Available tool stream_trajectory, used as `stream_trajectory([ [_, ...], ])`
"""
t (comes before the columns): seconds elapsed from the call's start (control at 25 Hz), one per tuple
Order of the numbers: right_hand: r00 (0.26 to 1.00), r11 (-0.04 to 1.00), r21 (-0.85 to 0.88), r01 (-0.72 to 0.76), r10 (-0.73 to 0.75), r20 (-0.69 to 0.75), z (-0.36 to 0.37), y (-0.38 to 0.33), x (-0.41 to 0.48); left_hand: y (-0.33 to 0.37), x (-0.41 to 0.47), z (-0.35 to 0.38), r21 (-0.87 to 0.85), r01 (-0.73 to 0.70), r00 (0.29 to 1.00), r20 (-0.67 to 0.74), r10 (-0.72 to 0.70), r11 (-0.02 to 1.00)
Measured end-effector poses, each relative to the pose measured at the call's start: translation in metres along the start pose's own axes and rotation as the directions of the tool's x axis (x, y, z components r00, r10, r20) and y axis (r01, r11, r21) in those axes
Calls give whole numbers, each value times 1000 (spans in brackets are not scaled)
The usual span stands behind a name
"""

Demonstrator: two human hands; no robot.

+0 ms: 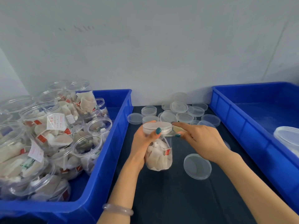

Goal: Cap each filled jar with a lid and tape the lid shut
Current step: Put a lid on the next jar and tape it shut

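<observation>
Closest to the person, a pale see-through bracelet (118, 209) sits on the left wrist, over the dark tabletop (169, 199). A bit further on, in the middle, is the clear round plastic jar (159, 157) full of white tea bags. It seems to stand on the tabletop. A loose clear round lid (197, 166) lies just beside it at 3 o'clock.

The left hand (142, 143) comes in from 9 o'clock and curls its fingers round the top part of the jar. Its thumb presses on the side of the frosted white plastic lid (157, 127) that sits on the jar. The right hand (203, 141), at 3 o'clock, pinches a short strip of clear tape (174, 132) between thumb and pointing finger. One end of the tape seems to touch the edge of the lid.

The job now looks like sticking the tape down. The left hand should hold tight so the jar does not turn or tip. The right hand should pull the tape flat, lay it half on the lid and half on the jar, then rub it smooth. Tape likes to fold and stick to itself, so slow is best.

Further back, at 12 o'clock, is a pile of clear lids (178, 110). A big blue plastic bin (103, 175) at 9 o'clock holds many open jars of tea bags (48, 135), so I think lots are left to do. Another blue bin (242, 126) is at 3 o'clock.
</observation>
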State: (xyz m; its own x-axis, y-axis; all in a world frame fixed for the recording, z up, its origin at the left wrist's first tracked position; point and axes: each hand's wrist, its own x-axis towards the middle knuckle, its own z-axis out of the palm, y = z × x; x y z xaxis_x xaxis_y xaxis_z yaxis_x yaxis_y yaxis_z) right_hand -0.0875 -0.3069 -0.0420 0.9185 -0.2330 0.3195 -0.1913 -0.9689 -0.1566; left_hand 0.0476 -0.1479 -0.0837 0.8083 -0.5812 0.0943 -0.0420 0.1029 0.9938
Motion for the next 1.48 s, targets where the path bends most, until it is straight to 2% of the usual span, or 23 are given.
stream_trajectory([
  [0.12,999,997,-77,-15,12,-44,-1,2,2,7,-5,-2,-36,8,998,64,-6,999],
  [0.32,999,999,37,-34,33,29,-3,1,6,5,-12,-7,-150,113,973,218,-79,982],
  [0.4,997,992,128,-8,-1,72,-1,-2,9,3,-16,-6,-212,165,948,305,-95,963],
  [0.52,974,922,385,-49,-41,223,-5,1,14,3,-15,-6,-346,155,938,344,-29,925],
  [0.56,959,904,422,-73,-53,279,-4,3,14,4,-13,-3,-339,111,949,316,2,934],
  [0.64,960,915,400,-52,-65,273,4,1,13,13,-5,9,-153,-28,973,221,62,988],
  [0.68,976,914,406,-28,-63,209,10,-4,14,16,-1,16,-69,-102,975,191,114,992],
  [0.76,998,864,503,-5,-25,54,24,-21,15,21,6,25,-56,-192,980,36,195,980],
  [0.8,1000,799,601,-12,9,8,30,-31,13,20,10,24,-88,-196,980,-45,193,977],
  [0.88,996,616,787,-44,85,-11,43,-42,13,11,20,18,-191,-170,982,-119,149,967],
  [0.96,980,510,849,-135,196,38,55,-44,13,5,25,18,-144,-149,965,-236,113,978],
  [1.04,957,533,823,-199,285,46,64,-41,10,7,23,18,-27,-125,918,-383,105,992],
  [1.12,936,587,777,-228,352,9,67,-37,6,17,10,11,165,-77,883,-447,144,983],
  [1.16,929,611,755,-237,370,-8,68,-34,5,21,-1,6,336,-50,892,-408,193,941],
  [1.2,927,647,724,-240,374,-28,67,-32,4,24,-17,4,534,-25,912,-334,238,845],
  [1.28,934,705,670,-233,355,-48,68,-30,4,28,-55,15,838,-54,921,-167,350,543],
  [1.36,943,717,658,-232,331,-28,65,-31,7,26,-80,38,954,-105,922,-12,387,280],
  [1.4,950,725,651,-224,312,-20,62,-30,9,25,-82,47,970,-137,935,59,349,201],
  [1.44,959,750,628,-206,281,-21,59,-26,11,24,-78,49,966,-183,950,126,287,183],
  [1.48,969,792,580,-190,248,-21,56,-21,12,24,-70,45,944,-242,953,188,238,223],
])
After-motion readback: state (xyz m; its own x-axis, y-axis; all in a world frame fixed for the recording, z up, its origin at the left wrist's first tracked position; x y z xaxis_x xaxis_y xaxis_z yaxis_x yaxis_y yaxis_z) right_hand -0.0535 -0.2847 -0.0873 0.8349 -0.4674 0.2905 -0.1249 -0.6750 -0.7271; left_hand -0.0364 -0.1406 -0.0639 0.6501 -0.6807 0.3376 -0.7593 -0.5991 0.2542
